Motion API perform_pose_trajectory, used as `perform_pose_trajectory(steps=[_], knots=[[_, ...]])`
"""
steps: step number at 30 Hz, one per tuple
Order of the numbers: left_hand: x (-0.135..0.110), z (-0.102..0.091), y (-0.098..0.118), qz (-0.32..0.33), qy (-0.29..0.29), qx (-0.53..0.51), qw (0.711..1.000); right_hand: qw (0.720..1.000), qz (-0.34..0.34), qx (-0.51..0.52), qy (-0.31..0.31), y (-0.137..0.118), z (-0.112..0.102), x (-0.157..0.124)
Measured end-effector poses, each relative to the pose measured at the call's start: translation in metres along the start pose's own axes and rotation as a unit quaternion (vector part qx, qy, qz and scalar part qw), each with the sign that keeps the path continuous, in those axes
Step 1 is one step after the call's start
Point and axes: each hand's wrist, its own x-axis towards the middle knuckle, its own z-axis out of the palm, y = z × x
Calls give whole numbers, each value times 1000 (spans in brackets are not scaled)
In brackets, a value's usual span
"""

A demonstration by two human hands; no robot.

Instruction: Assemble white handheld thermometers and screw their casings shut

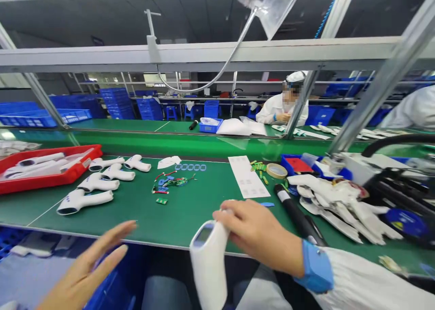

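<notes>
My right hand (260,233) grips a white plastic thermometer-like housing (210,267) by its upper end. A small grey display window shows near its top, and the body hangs down over the table's front edge. A blue band circles the right wrist. My left hand (93,267) is open and holds nothing, its fingers stretched forward above the blue bin (117,278) at the lower left. Several similar gun-shaped white housings (83,201) lie at the left of the green table. Small circuit boards with red wires (170,183) lie in the middle.
At far left stands a red tray (73,171) of white shells. A white sheet (248,178), a tape roll (276,171) and a black tool (294,212) lie to the right, beside piled white parts (335,201). A metal rail (204,54) crosses overhead. A co-worker (283,106) sits opposite.
</notes>
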Motion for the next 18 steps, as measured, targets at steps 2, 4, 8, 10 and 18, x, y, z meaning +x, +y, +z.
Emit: perform_pose_trajectory(steps=[2,4,8,10,18], knots=[[0,56,48,13,-213,-181,960,996,-54,-64,-13,-18,1,-9],[-4,108,84,20,-346,-246,905,992,-83,-91,-41,-28,-2,-20],[-5,159,111,-29,-443,-312,840,996,-73,-42,-6,-16,-12,-48],[-3,159,109,-45,-394,-351,848,999,4,12,39,-1,-13,-60],[-5,145,108,-9,-235,-199,951,981,158,-4,-111,20,46,-53]])
